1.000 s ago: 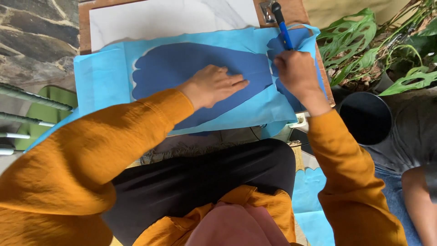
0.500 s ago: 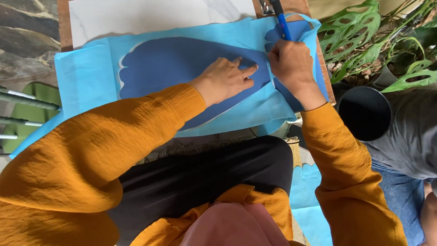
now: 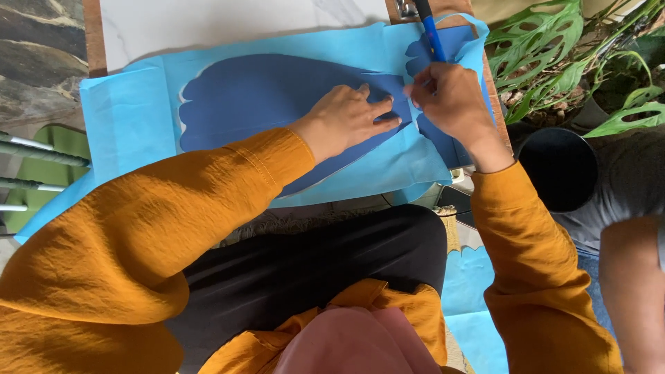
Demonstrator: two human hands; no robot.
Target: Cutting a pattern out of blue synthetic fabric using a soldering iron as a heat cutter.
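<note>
The right hand (image 3: 454, 104) closes its grip on a blue pen (image 3: 430, 29), tip hidden behind the fingers, top cut off by the far edge; the left hand (image 3: 344, 119) lies flat, open, on the dark cutout (image 3: 256, 97); light-blue sheet (image 3: 125, 118) beneath, on the worktop (image 3: 208, 24).

The blue pen (image 3: 431, 31) runs off the top edge at 12 o'clock; its tip is hidden inside the right hand (image 3: 450, 100). The left hand (image 3: 346, 118) covers part of the dark blue cutout (image 3: 263, 97).
</note>
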